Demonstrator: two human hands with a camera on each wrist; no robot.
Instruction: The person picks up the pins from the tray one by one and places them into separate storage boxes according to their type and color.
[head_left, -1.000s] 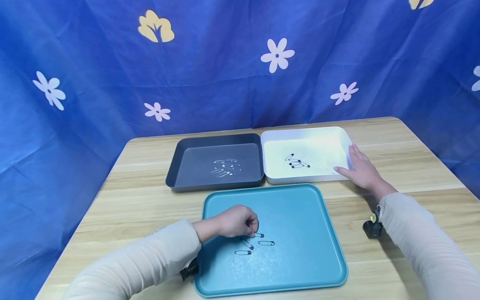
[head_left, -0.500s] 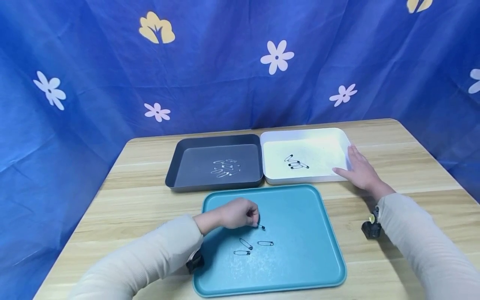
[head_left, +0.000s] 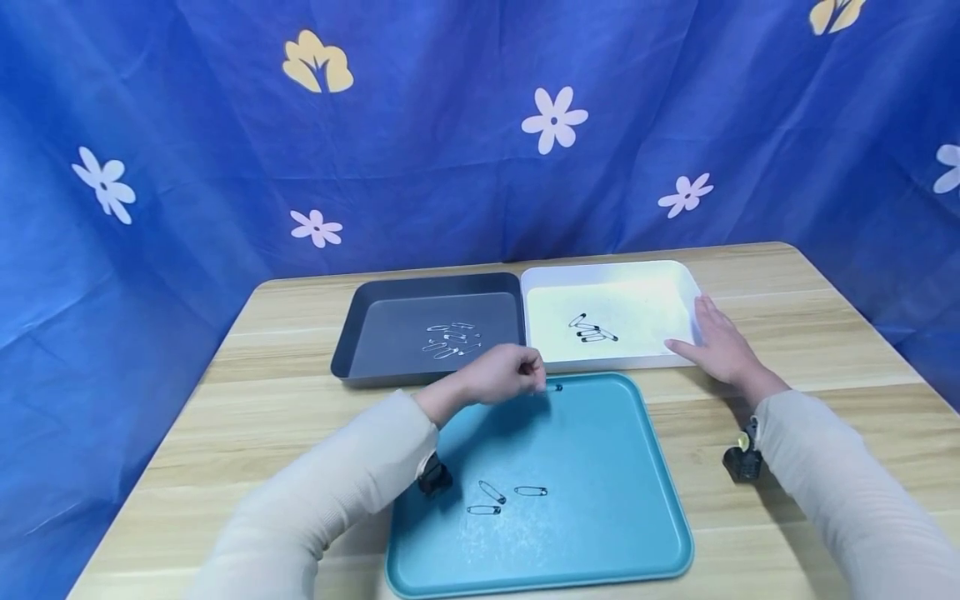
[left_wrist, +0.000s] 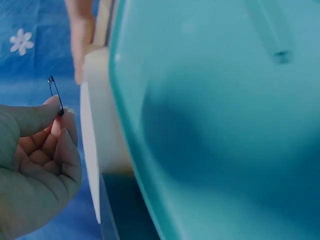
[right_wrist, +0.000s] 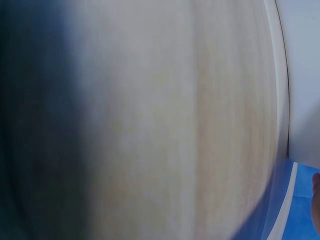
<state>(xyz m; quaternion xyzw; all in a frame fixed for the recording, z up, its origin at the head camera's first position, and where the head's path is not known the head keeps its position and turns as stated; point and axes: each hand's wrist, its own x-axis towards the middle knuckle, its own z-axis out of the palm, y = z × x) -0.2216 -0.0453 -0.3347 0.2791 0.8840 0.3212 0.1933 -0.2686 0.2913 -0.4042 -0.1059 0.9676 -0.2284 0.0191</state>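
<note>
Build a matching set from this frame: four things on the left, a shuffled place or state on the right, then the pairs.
1. left hand
2. right hand
3. grey tray
4. teal tray

a. holds three loose pins
b. pinches a black pin
c. holds a cluster of silver pins
d. rests flat against the white tray's edge

Pairs: 1-b, 2-d, 3-c, 4-a

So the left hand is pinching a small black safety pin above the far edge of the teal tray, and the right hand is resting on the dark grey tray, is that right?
Not quite. The right hand rests against the near right corner of the white square tray, not the dark grey tray; the head view shows it. The rest holds: the left hand pinches a small black safety pin above the far edge of the teal tray.
</note>
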